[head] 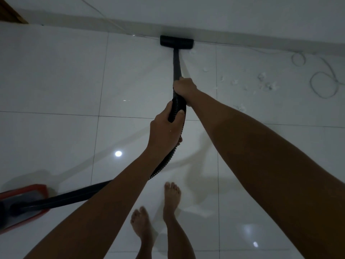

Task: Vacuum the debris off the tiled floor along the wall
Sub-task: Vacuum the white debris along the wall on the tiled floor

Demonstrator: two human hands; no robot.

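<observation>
A black vacuum floor head [176, 42] lies flat on the white tiled floor [56, 75], pressed against the base of the wall [242, 17]. Its black wand [176, 64] runs back toward me. My right hand [184, 88] grips the wand's lower end. My left hand [165, 128] is closed around the ribbed black hose [177, 107] just behind it. Small white scraps of debris [265, 84] lie scattered on the tiles to the right of the head, some close to the wall.
A red vacuum body [22, 204] sits at the lower left with the hose [74, 195] running into it. A thin white cable [323, 85] lies coiled at the far right along the wall. My bare feet [171, 197] stand below. A wooden edge [11, 14] shows top left.
</observation>
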